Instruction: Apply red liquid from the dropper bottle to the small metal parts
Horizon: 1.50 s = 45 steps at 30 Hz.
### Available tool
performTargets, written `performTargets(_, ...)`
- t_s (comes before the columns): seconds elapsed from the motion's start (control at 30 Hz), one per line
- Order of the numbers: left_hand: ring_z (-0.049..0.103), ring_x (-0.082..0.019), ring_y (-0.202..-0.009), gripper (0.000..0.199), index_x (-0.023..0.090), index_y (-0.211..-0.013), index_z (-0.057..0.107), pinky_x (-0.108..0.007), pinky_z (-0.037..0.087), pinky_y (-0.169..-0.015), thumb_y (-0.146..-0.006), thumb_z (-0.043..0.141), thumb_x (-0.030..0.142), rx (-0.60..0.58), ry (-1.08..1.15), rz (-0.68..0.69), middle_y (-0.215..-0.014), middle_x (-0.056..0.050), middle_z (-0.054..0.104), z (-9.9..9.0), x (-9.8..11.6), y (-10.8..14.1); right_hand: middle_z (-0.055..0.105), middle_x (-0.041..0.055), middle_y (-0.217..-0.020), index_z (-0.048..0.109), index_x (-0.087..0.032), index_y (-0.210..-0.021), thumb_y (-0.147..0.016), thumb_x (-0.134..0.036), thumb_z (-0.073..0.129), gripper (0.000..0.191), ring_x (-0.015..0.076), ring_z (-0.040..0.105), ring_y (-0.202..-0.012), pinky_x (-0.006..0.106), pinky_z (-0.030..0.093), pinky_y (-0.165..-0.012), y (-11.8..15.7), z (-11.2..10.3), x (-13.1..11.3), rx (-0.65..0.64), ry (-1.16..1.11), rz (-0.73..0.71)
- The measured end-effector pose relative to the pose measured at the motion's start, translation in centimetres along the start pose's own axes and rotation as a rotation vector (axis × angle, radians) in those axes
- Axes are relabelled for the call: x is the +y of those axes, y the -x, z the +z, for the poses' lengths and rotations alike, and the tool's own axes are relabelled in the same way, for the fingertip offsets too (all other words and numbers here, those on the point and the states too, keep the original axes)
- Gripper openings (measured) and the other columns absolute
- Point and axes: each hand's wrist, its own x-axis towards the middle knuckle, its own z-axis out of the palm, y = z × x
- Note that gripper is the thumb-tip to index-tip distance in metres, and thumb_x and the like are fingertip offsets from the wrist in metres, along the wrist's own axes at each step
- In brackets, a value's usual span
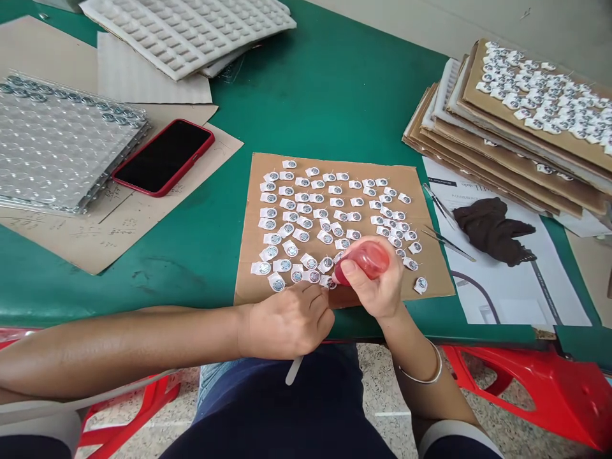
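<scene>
Clasping a likely soft red bottle [375,258] mid-body, our right hand [382,290] flanks our left fist [292,322] closed round a white handle [293,372].

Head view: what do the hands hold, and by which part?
Right hand: a red bottle, by its rounded body. Left hand: a slim pale tool, one end protruding; its gripped part is hidden.

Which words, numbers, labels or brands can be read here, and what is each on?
White sheet: heading perhaps ends "shade"; the rest is unclear, and the dark strips' lettering is too small.
Brown paper: handwritten figures, too faint to quote.
Small round pieces: dark markings, too small to read.
</scene>
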Motion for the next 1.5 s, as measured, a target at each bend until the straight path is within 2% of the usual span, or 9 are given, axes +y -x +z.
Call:
performTargets(0.3,0.060,-0.021,-0.069,0.022,0.011,-0.069,0.054,-0.035,0.052,-0.063,-0.083,0.040,0.002,0.023,0.027,-0.014,-0.068,-0.013,0.062,-0.15,-0.07,-0.17,0.063,-0.0001,-0.073,0.054,-0.022,-0.088,-0.074,-0.035,0.064,0.021,0.0160,0.061,-0.065,0.033,0.050,-0.063,-0.03,0.06,0.00,0.020,0.010,0.007)
performTargets(0.77,0.060,-0.021,-0.072,0.021,0.012,-0.070,0.053,-0.036,0.053,-0.066,-0.086,0.041,0.005,-0.031,0.063,-0.031,-0.070,-0.012,0.061,-0.05,-0.20,0.06,0.064,-0.0005,-0.072,0.054,-0.022,-0.087,-0.075,-0.035,0.064,0.021,0.0157,0.061,-0.065,0.033,0.051,-0.063,-0.10,0.05,0.03,0.040,0.006,-0.004)
performTargets(1.13,0.057,-0.022,-0.071,0.014,0.011,-0.073,0.053,-0.035,0.050,-0.065,-0.083,0.045,0.006,-0.067,0.109,-0.029,-0.068,-0.011,0.058,0.25,-0.32,0.31,0.064,-0.0002,-0.073,0.054,-0.022,-0.088,-0.074,-0.036,0.065,0.023,0.0160,0.062,-0.067,0.033,0.052,-0.063,-0.15,0.05,0.28,0.080,0.056,-0.013)
performTargets(1.5,0.052,-0.019,-0.070,0.014,0.012,-0.072,0.051,-0.032,0.048,-0.063,-0.084,0.045,0.011,-0.122,0.248,-0.145,-0.074,-0.010,0.056,-0.16,-0.63,0.16,0.062,-0.0010,-0.073,0.053,-0.022,-0.084,-0.073,-0.033,0.067,0.021,0.0138,0.060,-0.067,0.030,0.051,-0.064,-0.22,-0.10,0.13,0.099,0.073,-0.033)
